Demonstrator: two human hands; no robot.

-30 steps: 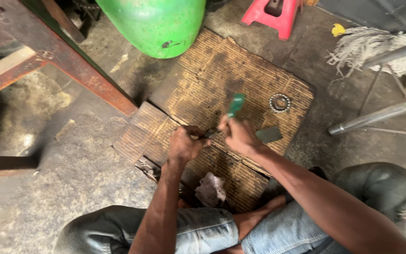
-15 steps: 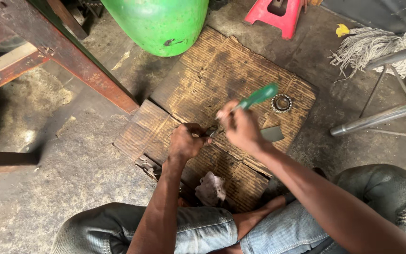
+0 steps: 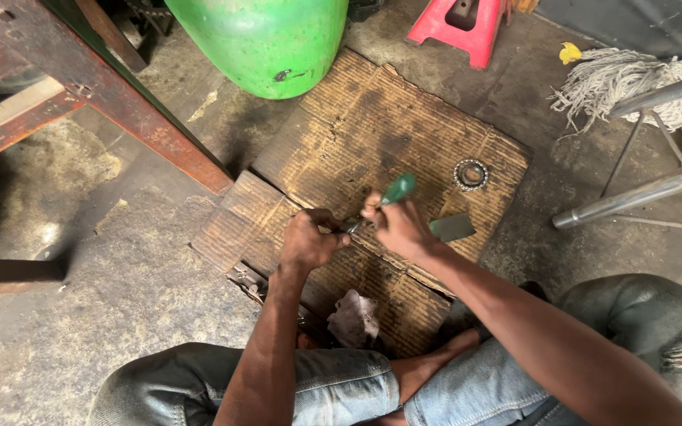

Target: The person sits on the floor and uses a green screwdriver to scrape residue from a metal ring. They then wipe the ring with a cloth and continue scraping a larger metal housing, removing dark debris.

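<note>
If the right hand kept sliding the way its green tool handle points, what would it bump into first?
Probably the round metal bearing ring lying on the brown cardboard sheet. The right hand points its green-handled tool up and rightward, roughly towards that ring, though the exact line is unclear.

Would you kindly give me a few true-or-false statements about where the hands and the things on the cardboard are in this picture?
1. The right hand grips a green-handled tool. True.
2. The round metal bearing lies on the bare concrete floor. False: it lies on the cardboard sheet, near its right edge.
3. The left hand is closed around a small dark part, close beside the right hand. True.
4. The crumpled rag lies next to the red plastic stool. False: it lies at the near edge of the cardboard, by the person's legs.
5. A green drum stands beyond the cardboard. True.
</note>
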